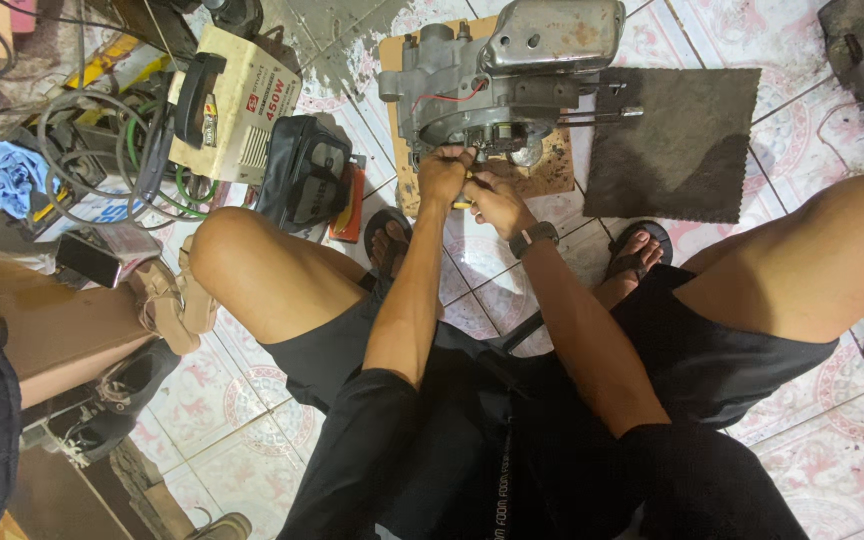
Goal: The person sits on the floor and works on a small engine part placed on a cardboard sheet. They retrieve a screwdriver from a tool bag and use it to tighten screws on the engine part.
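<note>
Both hands met just above the middle of the frame, at the lower edge of a grey metal engine (482,85). The left hand (442,178) was closed in a fist against the underside of the engine casing. The right hand (497,205), with a dark watch (534,238) on its wrist, was curled around a small tool with a yellow handle (463,203); what the tool was could not be told. The two hands touched each other.

The engine lay at the top centre of the frame on a worn wooden board (542,172), which rested on a tiled floor (832,460). A thin red wire (447,98) ran across the casing. Just right of the board lay a dark cloth mat (677,140).

The person sat low in black shorts, bare knees spread to either side, with sandalled feet (637,250) near the board.

To the left of the engine stood a black bag (307,170), and beyond it, in the upper left, a cream box-shaped machine (242,110) with a black handle, surrounded by coiled cables (82,150).
</note>
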